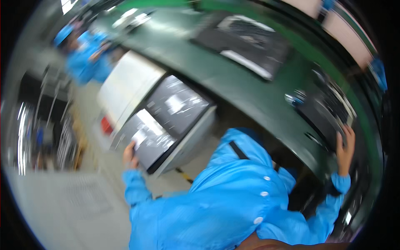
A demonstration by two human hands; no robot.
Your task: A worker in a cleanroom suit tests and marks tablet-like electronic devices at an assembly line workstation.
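My left hand point(131, 157) is at the near left edge of a dark flat package point(152, 141) in shiny clear plastic, its fingers closed on that edge. Beside it lies a second dark plastic-wrapped package point(177, 104) with a white label. Both rest on a pale box-like stand point(193, 135) to the left of the green table. My right hand point(346, 149) lies at the near edge of a dark flat panel point(318, 110) on the table at the right, fingers stretched out and thumb apart. Motion blurs the picture.
The green table point(250, 104) runs diagonally across. Farther back on it lies another dark panel point(246, 39) with white strips. A small shiny blue-and-silver item point(296, 98) sits near the right panel. A white board point(131, 85) stands beyond the packages; a person in blue point(85, 54) is behind.
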